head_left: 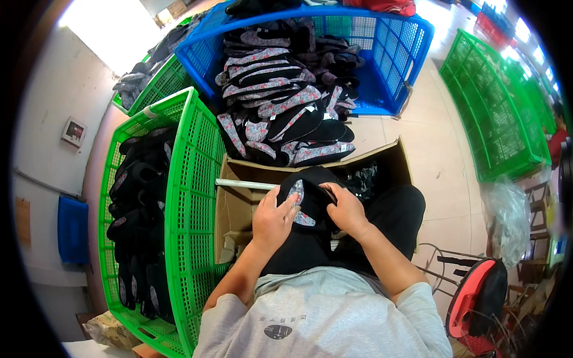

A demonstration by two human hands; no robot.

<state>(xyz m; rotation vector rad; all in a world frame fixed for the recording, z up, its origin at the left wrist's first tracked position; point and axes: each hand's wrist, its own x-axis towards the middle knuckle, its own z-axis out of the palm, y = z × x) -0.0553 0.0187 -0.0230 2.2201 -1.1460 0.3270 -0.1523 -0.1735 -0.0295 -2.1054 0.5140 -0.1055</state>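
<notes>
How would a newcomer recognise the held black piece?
Go down from the blue basket, past the flowery heap, to the lap. Before it is the black piece with flowered patches. Only this one is between the left hand and right hand.

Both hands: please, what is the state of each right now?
Left hand: on the black cloth piece; whether closed, cannot be told.
Right hand: closed, holding the same piece.

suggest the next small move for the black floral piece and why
Perhaps smooth the floral patch with the left grip, since it touches the patch while the right grip holds the black piece at its right side.
</notes>
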